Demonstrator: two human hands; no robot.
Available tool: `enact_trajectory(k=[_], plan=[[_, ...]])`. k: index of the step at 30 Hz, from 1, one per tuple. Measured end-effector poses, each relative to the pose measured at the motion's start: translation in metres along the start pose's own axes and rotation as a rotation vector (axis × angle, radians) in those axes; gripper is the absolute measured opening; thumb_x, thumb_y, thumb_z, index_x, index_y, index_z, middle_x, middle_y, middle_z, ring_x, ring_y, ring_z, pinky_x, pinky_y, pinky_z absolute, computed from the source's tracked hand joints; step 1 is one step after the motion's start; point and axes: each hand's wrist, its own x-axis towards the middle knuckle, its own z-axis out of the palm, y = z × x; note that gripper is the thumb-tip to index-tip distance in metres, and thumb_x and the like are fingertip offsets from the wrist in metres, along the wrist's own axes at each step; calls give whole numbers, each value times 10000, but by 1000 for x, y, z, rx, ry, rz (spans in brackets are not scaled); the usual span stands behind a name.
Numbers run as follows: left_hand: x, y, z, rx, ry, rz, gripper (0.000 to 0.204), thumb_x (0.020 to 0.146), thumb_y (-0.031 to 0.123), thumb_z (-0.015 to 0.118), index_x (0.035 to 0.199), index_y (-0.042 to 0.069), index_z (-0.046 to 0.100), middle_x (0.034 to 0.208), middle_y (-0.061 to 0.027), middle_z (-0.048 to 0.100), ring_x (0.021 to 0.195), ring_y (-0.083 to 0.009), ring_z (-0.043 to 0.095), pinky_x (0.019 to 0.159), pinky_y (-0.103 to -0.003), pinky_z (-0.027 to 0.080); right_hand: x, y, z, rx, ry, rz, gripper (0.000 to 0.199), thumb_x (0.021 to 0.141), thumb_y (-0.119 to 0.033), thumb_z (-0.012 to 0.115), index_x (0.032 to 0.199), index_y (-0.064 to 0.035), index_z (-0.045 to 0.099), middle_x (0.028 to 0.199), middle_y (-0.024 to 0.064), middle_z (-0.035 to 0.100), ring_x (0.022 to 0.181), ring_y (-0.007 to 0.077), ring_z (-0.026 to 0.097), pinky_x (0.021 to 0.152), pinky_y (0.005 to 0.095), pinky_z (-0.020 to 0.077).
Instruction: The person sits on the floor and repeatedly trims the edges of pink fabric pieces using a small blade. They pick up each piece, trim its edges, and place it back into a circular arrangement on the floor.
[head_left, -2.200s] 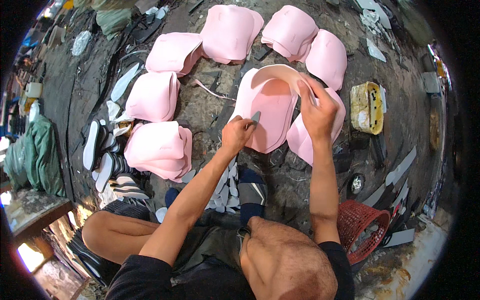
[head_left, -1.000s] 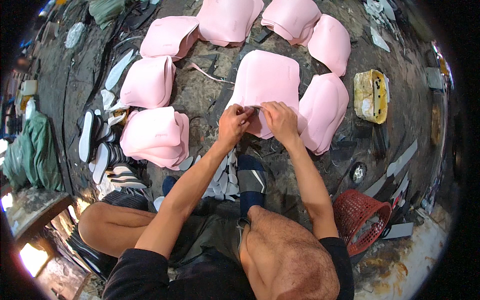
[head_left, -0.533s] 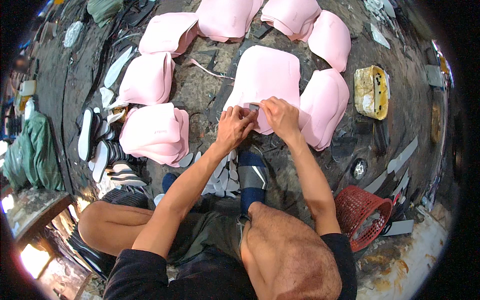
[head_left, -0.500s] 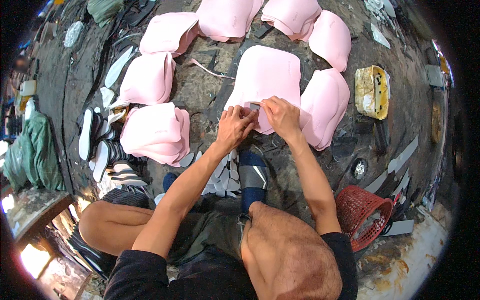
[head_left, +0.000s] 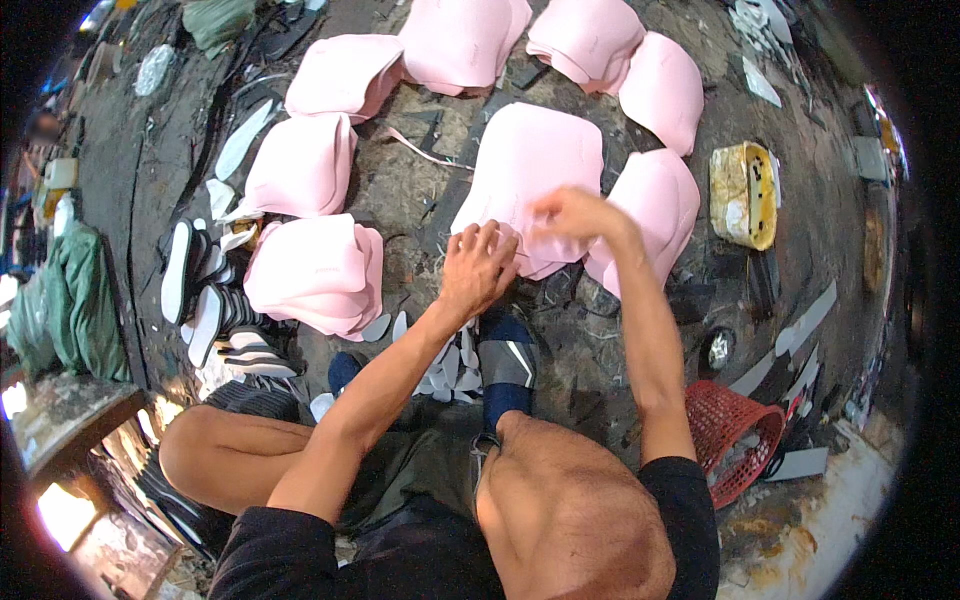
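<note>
1. Sheets of pink material [head_left: 540, 150] lie stacked flat on the dark floor [head_left: 400, 205] in front of the person, inside an arc of similar pink piles [head_left: 313, 275], their near edges slightly fanned.
2. Compared with half a second ago, the hands part: the right hand [head_left: 572, 215] pulls away from the left and hangs, motion-blurred, over the stack's near right side.
3. Its fingers bend inward, but the blur hides whether they grip anything; I cannot tell.
4. The left hand [head_left: 480, 268] stays at the near left corner, palm down, its visible fingers slightly spread over the sheets' edge. What lies beneath them is hidden.
5. The small grey piece that shows between the hands half a second ago is out of sight; whether a hand covers it is unclear.
6. For the work, this reads as a break in the close two-handed handling at the near edge, while the stack keeps its place.
</note>
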Motion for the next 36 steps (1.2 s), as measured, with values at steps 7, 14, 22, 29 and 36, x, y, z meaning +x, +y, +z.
enact_trajectory(k=[7,14,22,29,36], plan=[[-25,-1,-22,-149,288,-341,308,828,174,734,1115,65,699,1134,-151,625,1041,-327,566,920,-446,449,60,41,-33,-327,524,213,476,832,-314,707,1242,-107,584,1173,161,637,1147,344,582,919,540,456],[-98,-12,-6,-278,251,-716,284,820,156,748,1083,55,719,1025,-142,635,942,-313,584,821,-396,491,52,74,-31,-304,795,69,623,870,-314,666,1424,-132,447,1287,163,598,1220,332,557,1001,507,440],[-84,-9,-1,-282,263,-539,220,747,78,772,951,51,696,989,-130,625,956,-334,591,836,-398,496,48,36,-53,-570,788,181,364,871,-317,637,1169,-108,625,1090,151,673,1052,350,638,898,526,479],[-84,-20,-36,-633,330,-788,254,713,20,712,949,109,748,885,-77,618,882,-237,614,788,-338,502,-102,-88,-77,370,736,-130,142,866,-105,668,964,-4,678,919,90,659,884,216,626,842,338,479],[-59,-17,-48,-1020,297,-756,253,864,30,670,1110,38,727,974,-36,675,864,-115,621,750,-271,509,-93,-23,-3,1408,1228,159,385,918,-119,663,1267,8,562,1181,115,640,1058,218,625,884,369,525]])
